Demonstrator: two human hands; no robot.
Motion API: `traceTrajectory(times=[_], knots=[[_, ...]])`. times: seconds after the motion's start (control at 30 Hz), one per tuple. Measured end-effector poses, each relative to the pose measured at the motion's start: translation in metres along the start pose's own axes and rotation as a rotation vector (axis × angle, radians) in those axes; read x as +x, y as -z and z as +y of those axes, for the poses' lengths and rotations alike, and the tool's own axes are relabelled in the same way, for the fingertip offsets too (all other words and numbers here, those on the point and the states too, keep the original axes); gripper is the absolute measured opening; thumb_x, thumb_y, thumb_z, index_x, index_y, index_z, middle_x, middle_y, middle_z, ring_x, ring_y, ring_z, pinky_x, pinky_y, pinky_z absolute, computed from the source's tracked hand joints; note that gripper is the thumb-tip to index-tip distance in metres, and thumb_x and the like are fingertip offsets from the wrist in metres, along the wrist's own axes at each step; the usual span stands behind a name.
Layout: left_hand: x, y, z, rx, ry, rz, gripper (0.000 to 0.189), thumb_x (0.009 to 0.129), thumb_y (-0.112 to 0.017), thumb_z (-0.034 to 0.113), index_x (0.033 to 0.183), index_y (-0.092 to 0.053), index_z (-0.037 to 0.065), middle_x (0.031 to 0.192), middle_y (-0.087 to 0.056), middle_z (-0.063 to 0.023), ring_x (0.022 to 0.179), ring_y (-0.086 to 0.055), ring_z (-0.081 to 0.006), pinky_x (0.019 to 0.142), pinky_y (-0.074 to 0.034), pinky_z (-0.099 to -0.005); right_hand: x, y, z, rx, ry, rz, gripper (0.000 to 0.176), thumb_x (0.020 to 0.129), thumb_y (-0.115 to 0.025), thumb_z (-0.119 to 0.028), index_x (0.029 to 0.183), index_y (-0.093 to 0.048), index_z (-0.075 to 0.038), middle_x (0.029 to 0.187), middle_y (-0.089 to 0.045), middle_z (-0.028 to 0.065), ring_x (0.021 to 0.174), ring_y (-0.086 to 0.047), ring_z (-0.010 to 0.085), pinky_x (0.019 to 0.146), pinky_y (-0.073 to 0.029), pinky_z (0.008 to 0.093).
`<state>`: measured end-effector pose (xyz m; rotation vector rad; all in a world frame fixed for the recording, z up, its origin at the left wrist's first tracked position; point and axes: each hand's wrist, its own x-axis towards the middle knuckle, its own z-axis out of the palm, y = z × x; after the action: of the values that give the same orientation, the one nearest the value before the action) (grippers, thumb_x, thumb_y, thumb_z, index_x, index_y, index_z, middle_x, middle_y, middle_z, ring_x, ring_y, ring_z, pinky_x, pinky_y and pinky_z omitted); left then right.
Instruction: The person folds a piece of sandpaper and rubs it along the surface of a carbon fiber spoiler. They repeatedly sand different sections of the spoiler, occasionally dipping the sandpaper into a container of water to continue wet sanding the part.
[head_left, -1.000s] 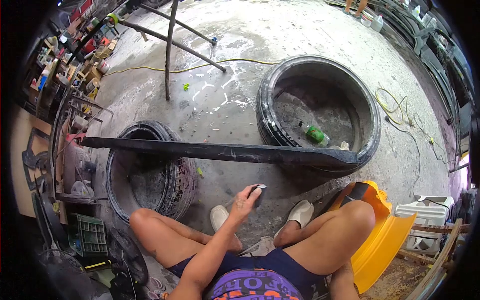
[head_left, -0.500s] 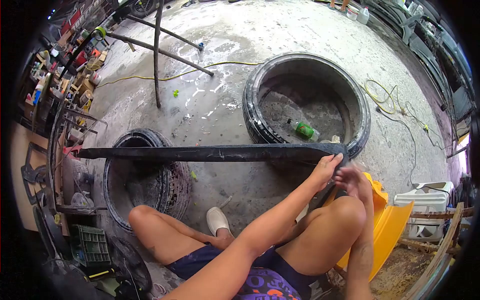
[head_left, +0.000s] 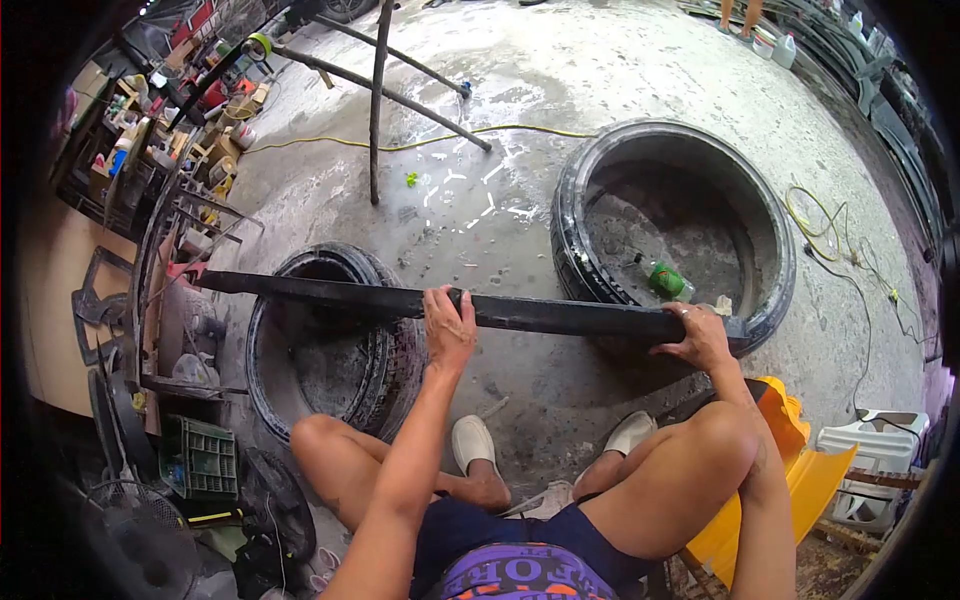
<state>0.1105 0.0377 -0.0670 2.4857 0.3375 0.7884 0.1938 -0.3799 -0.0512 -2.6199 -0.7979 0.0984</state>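
Note:
A long black bar [head_left: 560, 313] lies across in front of my knees, over the near edges of two tires. My left hand [head_left: 449, 325] grips it near the middle, with a small dark piece between thumb and fingers. Near its right end, my right hand [head_left: 702, 336] is wrapped over the bar, thumb on the near side. The larger tire [head_left: 572, 215] is at the right, with a green bottle [head_left: 668, 281] inside it. The smaller tire [head_left: 262, 385] stands at the left, below the bar's left part.
Metal poles [head_left: 378, 110] stand beyond the bar, and a yellow cable [head_left: 400, 147] runs over the floor. Yellow panels [head_left: 790, 490] and a white stool [head_left: 875, 440] are at the right. A green crate [head_left: 200, 458] is at the lower left. A person's legs [head_left: 740, 15] show at the top right.
My left hand has moved left from the bar's right end to its middle. My right hand has come onto the bar near its right end. The view has shifted.

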Motion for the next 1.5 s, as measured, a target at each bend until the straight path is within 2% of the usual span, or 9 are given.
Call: traceTrajectory(times=[0.27,0.5,0.77,0.97,1.07,1.13,1.23,1.33,1.5], knots=[[-0.045,-0.099,0.135,0.048,-0.253,-0.116,0.03,0.09,-0.062,0.026,0.104,-0.053,0.001,0.102,-0.054,-0.0221,0.095,-0.054,-0.0381,0.081,-0.043,-0.0486,0.0,-0.009,0.001,-0.087,-0.051,0.123,0.062,0.062,-0.088,-0.049,0.109,-0.067,-0.013,0.101,-0.072,0.0105,0.095,-0.068,0.0322,0.083,-0.054,0.0413],[0.011,-0.015,-0.068,0.293,0.01,0.154,0.018,0.087,-0.06,0.014,0.095,-0.048,0.002,0.095,-0.05,-0.0209,0.088,-0.052,-0.0395,0.076,-0.041,-0.0492,-0.001,-0.017,0.015,-0.08,0.015,0.141,0.062,0.059,-0.09,-0.041,0.109,-0.067,-0.013,0.109,-0.071,0.0087,0.095,-0.068,0.0318,0.082,-0.054,0.0402],[-0.029,-0.076,0.064,0.032,-0.303,-0.015,0.024,0.084,-0.062,0.018,0.098,-0.05,0.002,0.095,-0.052,-0.0205,0.089,-0.053,-0.0398,0.077,-0.04,-0.0516,0.0,-0.017,0.013,-0.057,0.01,0.14,0.059,0.059,-0.09,-0.04,0.106,-0.067,-0.012,0.11,-0.072,0.0086,0.098,-0.069,0.0305,0.085,-0.055,0.0399],[0.014,-0.018,-0.042,0.282,0.246,0.034,0.025,0.089,-0.059,0.02,0.104,-0.053,0.001,0.106,-0.053,-0.022,0.101,-0.053,-0.0379,0.086,-0.043,-0.0498,-0.002,-0.019,0.011,-0.066,-0.007,0.141,0.059,0.059,-0.09,-0.038,0.108,-0.067,-0.013,0.111,-0.072,0.0076,0.1,-0.069,0.0296,0.086,-0.055,0.0392],[-0.036,-0.076,0.08,0.258,-0.25,-0.043,0.03,0.088,-0.06,0.024,0.105,-0.053,0.0,0.109,-0.054,-0.0237,0.102,-0.054,-0.0389,0.085,-0.044,-0.0475,0.0,-0.015,0.01,-0.1,-0.078,0.078,0.061,0.058,-0.091,-0.038,0.109,-0.068,-0.014,0.112,-0.072,0.0074,0.1,-0.069,0.0292,0.086,-0.055,0.0389],[-0.042,-0.082,0.116,-0.045,-0.116,-0.376,0.035,0.088,-0.06,0.027,0.108,-0.055,-0.002,0.116,-0.055,-0.0237,0.105,-0.054,-0.0391,0.086,-0.044,-0.0486,0.0,-0.016,0.014,-0.056,-0.02,0.127,0.062,0.057,-0.091,-0.038,0.109,-0.068,-0.014,0.112,-0.072,0.007,0.099,-0.069,0.0289,0.085,-0.055,0.0388],[-0.018,-0.045,0.019,0.274,-0.24,-0.066,0.031,0.086,-0.062,0.019,0.108,-0.051,0.001,0.111,-0.055,-0.0219,0.097,-0.055,-0.0374,0.08,-0.045,-0.0472,-0.001,-0.017,0.013,-0.083,0.012,0.166,0.061,0.058,-0.091,-0.036,0.109,-0.067,-0.014,0.112,-0.072,0.0064,0.099,-0.069,0.0283,0.085,-0.055,0.039],[0.022,0.007,-0.075,0.262,0.148,-0.007,0.03,0.088,-0.059,0.019,0.107,-0.051,-0.002,0.106,-0.055,-0.0222,0.094,-0.054,-0.041,0.083,-0.042,-0.0535,0.0,-0.018,0.013,-0.089,0.004,0.154,0.059,0.059,-0.091,-0.035,0.108,-0.068,-0.014,0.113,-0.072,0.0059,0.1,-0.07,0.028,0.086,-0.055,0.0389],[-0.028,-0.064,0.07,0.055,-0.083,-0.093,0.025,0.082,-0.063,0.019,0.099,-0.05,0.005,0.099,-0.053,-0.0175,0.094,-0.054,-0.0363,0.08,-0.042,-0.0475,0.001,-0.013,0.012,-0.078,-0.029,0.13,0.057,0.058,-0.091,-0.032,0.106,-0.068,-0.013,0.113,-0.072,0.0059,0.1,-0.069,0.0282,0.088,-0.054,0.0392]])
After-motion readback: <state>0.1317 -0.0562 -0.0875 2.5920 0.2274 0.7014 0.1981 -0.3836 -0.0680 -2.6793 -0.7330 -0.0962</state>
